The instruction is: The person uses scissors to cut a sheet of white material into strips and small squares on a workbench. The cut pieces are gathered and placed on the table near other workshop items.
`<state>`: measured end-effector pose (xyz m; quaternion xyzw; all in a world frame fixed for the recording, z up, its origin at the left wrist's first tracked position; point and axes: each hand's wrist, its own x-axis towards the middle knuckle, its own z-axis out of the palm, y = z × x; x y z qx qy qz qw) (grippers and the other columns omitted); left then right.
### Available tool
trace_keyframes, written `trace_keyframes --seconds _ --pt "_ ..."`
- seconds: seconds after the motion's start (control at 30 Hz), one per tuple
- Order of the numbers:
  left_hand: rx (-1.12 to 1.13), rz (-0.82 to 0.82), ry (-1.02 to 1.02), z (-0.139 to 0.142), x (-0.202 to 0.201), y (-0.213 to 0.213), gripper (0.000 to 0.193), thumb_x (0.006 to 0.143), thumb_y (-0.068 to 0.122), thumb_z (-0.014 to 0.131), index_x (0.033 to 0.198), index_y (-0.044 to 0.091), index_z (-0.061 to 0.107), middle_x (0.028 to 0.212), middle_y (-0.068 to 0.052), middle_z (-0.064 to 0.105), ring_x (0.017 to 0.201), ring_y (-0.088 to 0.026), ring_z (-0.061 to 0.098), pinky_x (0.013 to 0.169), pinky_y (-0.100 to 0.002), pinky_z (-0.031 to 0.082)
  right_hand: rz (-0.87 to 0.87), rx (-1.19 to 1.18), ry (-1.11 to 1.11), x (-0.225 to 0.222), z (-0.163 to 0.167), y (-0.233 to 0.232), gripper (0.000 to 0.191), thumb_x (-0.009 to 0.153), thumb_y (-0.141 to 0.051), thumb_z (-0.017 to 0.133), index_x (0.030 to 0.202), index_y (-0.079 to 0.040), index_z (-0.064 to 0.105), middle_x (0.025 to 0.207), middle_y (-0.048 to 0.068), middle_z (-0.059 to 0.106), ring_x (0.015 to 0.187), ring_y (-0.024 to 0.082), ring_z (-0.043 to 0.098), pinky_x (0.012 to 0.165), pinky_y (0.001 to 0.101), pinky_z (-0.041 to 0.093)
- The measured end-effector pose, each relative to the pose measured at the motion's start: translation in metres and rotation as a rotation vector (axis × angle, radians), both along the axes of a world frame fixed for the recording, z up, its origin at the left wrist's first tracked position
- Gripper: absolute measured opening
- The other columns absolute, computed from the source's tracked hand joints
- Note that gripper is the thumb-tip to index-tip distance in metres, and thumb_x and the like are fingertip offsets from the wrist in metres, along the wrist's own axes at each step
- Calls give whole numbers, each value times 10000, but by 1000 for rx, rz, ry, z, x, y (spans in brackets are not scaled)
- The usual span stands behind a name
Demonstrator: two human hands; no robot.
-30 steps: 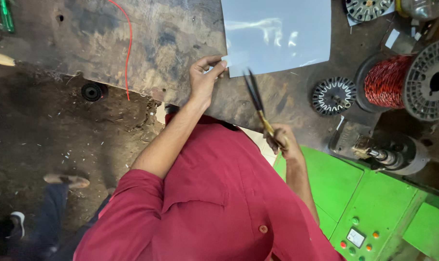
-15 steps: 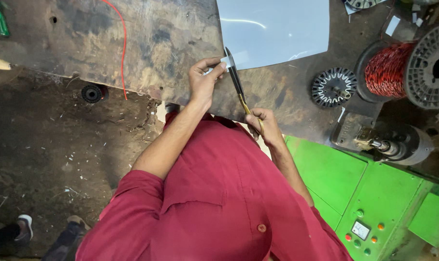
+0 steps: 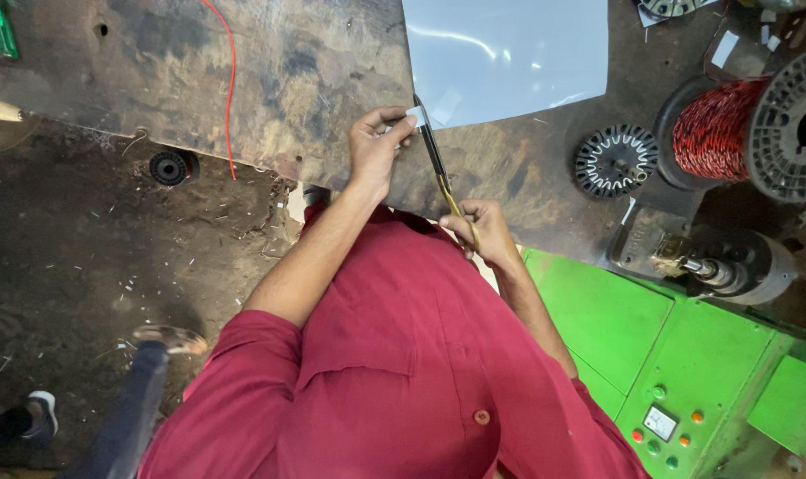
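— What's the bench (image 3: 270, 80) made of?

— Dark, worn board, matt and blotchy, rough at the edge. The pale sheet (image 3: 509, 53) at twelve o'clock is smooth and glossy, like plastic film or coated paper.

— And the scissors (image 3: 438, 168)?

— Dark metal blades, yellowish handles.

— At two o'clock?

— A spool (image 3: 758, 124) of shiny copper-red wire on matt black plastic flanges, beside a dull grey metal slotted disc (image 3: 614, 160).

— The cabinet (image 3: 687, 355)?

— Smooth green painted metal.

A pale grey, glossy plastic sheet (image 3: 509, 53) lies flat on the worn workbench, its near left corner pinched up. Dark-bladed scissors (image 3: 436, 164) with yellowish handles lie slanted along its left edge, blades at that corner.
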<state>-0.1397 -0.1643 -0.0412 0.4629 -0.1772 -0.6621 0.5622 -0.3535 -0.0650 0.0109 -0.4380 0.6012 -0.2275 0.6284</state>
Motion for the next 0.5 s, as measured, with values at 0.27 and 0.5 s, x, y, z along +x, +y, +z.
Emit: trace_keyframes --seconds 0.27,0.5 --pt "-33 -76 171 5 25 -2 177 962 -1 747 1098 40 641 889 -31 708 763 -96 630 624 -238 467 -7 -363 645 -26 23 -35 284 841 -213 842 1004 -5 739 757 109 716 602 250 697 525 388 554" --pt "93 -183 127 14 25 3 214 934 57 698 1148 53 688 911 -68 747 758 -117 679 627 -241 536 194 -788 906 -1 60 -67 262 851 -92 768 1093 -4 715 1106 233 698 1028 428 659 893 489 526"
